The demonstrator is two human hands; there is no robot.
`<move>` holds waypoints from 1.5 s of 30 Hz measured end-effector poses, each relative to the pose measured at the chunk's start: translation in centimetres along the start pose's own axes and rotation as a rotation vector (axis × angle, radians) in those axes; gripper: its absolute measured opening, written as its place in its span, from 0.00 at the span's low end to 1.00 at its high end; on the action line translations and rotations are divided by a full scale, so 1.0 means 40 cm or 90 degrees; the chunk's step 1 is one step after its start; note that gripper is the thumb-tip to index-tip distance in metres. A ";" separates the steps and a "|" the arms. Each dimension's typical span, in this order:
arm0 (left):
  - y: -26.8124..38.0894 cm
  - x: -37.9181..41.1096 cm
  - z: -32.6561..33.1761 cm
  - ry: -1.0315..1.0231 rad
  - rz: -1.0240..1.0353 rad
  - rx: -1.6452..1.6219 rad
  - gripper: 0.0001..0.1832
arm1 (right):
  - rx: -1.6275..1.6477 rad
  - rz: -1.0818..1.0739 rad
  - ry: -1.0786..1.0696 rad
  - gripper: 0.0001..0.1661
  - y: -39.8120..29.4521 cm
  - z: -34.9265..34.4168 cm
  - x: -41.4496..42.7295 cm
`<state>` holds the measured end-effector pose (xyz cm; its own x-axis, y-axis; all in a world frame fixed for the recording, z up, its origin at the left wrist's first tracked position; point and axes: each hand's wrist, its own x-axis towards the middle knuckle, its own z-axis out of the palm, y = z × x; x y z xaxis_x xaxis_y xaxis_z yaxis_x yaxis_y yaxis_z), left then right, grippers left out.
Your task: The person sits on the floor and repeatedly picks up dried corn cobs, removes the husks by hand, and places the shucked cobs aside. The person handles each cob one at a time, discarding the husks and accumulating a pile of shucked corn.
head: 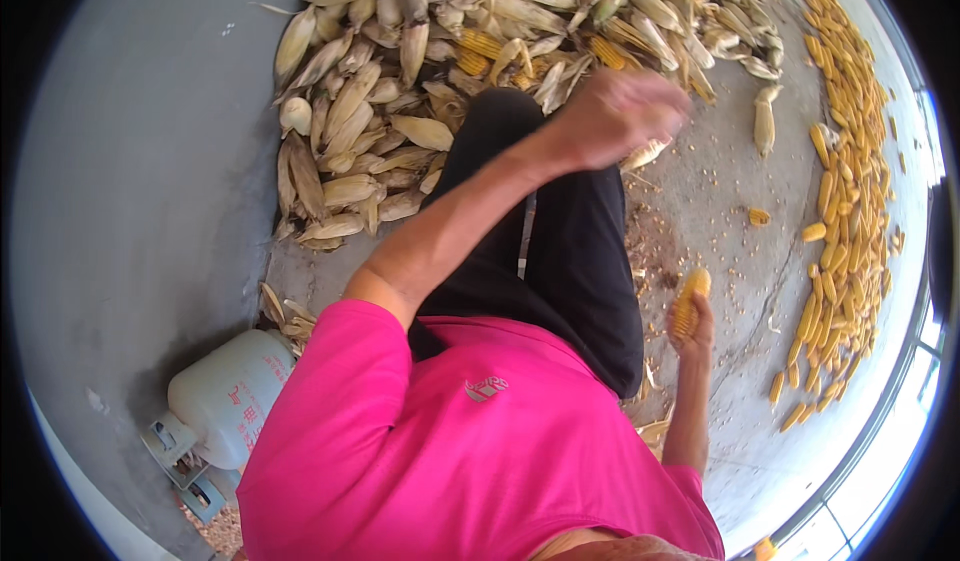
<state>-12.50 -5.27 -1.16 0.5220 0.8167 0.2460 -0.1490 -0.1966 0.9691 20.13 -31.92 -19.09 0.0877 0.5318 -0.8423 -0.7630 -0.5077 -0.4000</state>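
My left hand [626, 119] is blurred, with its fingers curled, above my right knee at the edge of the corn heap. A pale husk piece [645, 154] shows just beneath it; whether the hand holds anything cannot be told. My right hand [691, 328] is closed around the lower part of a bare yellow corn cob [691, 302], out to the right of my thigh. Ahead and to the left lies a big heap of ears in dry husks [420, 131], with some bare yellow kernels [480, 43] showing among them.
A long pile of husked cobs [840, 246] runs along the right. One husked-over ear [765, 119] and a short cob piece [759, 216] lie on the concrete floor [739, 178] among loose kernels. A gas cylinder [225, 399] lies tilted at lower left by the grey wall [150, 186].
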 end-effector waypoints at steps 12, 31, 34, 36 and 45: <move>-0.394 -0.647 -0.707 0.768 -0.716 -0.027 0.08 | -0.255 -0.587 0.028 0.27 -0.687 -0.085 -0.305; -0.529 0.086 -0.835 0.665 -0.580 0.577 0.51 | -0.519 -0.078 0.051 0.20 -0.098 0.365 0.020; -0.518 0.084 -0.888 0.619 -0.466 0.329 0.30 | -0.497 -0.067 0.074 0.21 -0.071 0.342 -0.014; -0.444 0.105 -0.822 0.589 -0.376 -0.046 0.19 | -0.494 -0.081 0.092 0.23 -0.055 0.336 -0.029; -0.124 -0.006 -0.460 0.182 -0.328 -0.003 0.22 | -0.714 -0.571 -0.012 0.24 -0.139 0.601 -0.048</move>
<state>-27.35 5.48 -6.37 0.2803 0.9204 -0.2725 0.0602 0.2665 0.9619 8.83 -13.83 -6.56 0.2452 0.9568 -0.1563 0.4438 -0.2541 -0.8594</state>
